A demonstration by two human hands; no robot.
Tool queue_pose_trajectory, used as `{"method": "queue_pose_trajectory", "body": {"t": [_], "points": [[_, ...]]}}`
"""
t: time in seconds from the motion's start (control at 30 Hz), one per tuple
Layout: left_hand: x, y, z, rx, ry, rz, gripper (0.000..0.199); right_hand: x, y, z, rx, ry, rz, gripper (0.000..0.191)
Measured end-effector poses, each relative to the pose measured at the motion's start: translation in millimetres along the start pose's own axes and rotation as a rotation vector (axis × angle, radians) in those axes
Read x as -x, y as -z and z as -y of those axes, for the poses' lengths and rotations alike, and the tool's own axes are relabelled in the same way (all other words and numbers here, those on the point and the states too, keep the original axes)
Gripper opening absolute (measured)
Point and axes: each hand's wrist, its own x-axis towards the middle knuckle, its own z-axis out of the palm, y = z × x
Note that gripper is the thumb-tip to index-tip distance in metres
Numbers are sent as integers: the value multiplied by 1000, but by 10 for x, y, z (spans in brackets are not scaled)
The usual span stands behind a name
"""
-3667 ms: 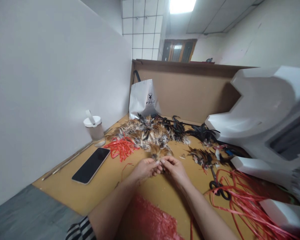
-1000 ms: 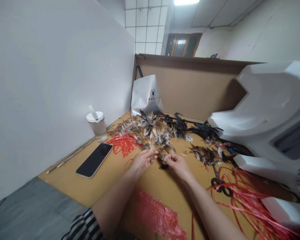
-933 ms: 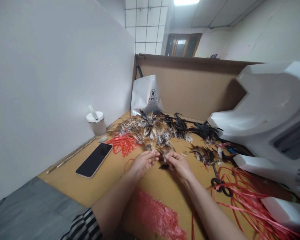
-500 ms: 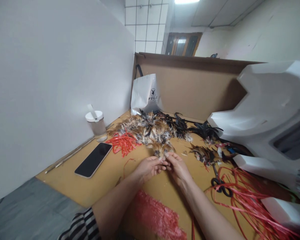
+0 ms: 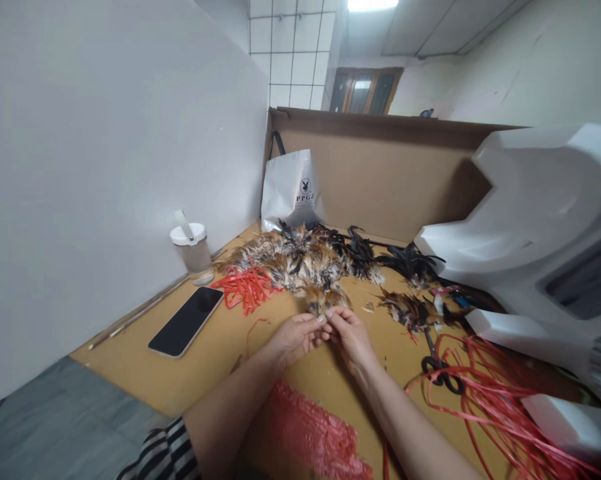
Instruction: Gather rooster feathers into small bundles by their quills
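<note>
Both hands meet over the middle of the table, fingertips together. Thumb and fingers of my left hand (image 5: 300, 338) are pinched at the lower end of a small tuft of brown feathers (image 5: 323, 297). My right hand (image 5: 349, 331) pinches the same end from the other side. The tuft fans out away from me, and its base is hidden by my fingers. Just beyond it lies a large pile of brown, white and black feathers (image 5: 305, 260). Left of the pile is a heap of cut red plastic strips (image 5: 249, 289).
A phone (image 5: 186, 321) and a lidded cup (image 5: 195, 255) stand left. On the right are black scissors (image 5: 441, 375), tangled red plastic strands (image 5: 495, 400), a feather bundle (image 5: 409, 309) and white foam (image 5: 545, 200). A red plastic sheet (image 5: 317, 430) lies near me; a silver bag (image 5: 290, 190) stands behind.
My right fingertips have shifted slightly at the base of the feather tuft. Both hands stay in nearly the same place, and the surrounding things have not moved.
</note>
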Motion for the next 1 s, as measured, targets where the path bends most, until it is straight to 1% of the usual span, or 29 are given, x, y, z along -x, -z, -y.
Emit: {"method": "queue_pose_trajectory", "body": {"t": [0.17,0.27,0.37,0.5,0.57,0.67,0.8,0.87,1.0], "points": [[-19,18,8,-53,-58,-4,16,-11,29,12,92,56,22,27],[-32,44,5,-156,-96,-2,17,-23,57,49,144,102,2,25],[-45,54,-6,-264,-144,-8,20,-30,67,88,181,145,17,26],[-38,21,-54,-416,-218,-54,22,-10,44,148,208,152,44,27],[-13,-3,-91,-485,-271,-33,22,8,34,183,210,152,56,27],[38,-29,-147,-554,-326,19,21,30,41,230,175,153,132,24],[94,-43,-199,-595,-320,75,22,44,72,305,161,152,312,19],[113,-54,-215,-610,-320,110,23,59,80,370,214,153,373,18],[146,-84,-226,-620,-310,151,22,124,71,514,378,178,442,15]]}}
